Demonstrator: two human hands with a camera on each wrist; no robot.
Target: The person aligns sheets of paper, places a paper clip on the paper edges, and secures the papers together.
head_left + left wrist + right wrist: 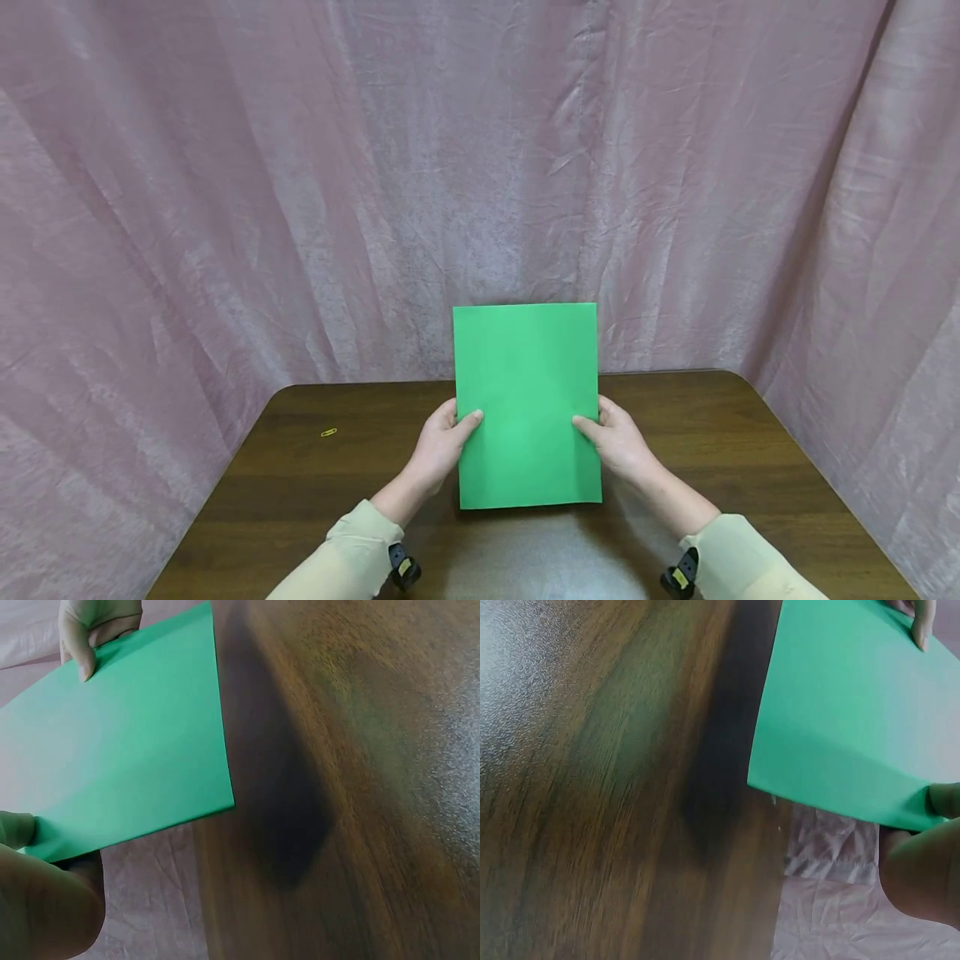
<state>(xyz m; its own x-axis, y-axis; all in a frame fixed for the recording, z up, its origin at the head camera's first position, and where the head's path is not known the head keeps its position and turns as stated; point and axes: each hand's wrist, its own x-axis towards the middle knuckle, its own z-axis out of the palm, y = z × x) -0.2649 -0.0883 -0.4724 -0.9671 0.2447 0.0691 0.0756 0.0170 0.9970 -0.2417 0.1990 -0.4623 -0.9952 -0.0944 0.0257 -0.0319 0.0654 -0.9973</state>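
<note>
Both hands hold up green paper, a plain rectangle with its long side upright and a thin edge, like a sheet or small stack. My left hand pinches its left edge, thumb on the near face and fingers behind. On the opposite edge, my right hand grips it the same way. In the left wrist view the paper is raised over the table and casts a dark shadow there. From the right wrist, the paper's lower corner also stands above the wood. The fingers behind the paper are mostly hidden.
A small yellow paper clip lies on the brown wooden table, left of the left hand. Pink curtains hang behind the table and along its sides. Dark straps are worn at both wrists over pale sleeves.
</note>
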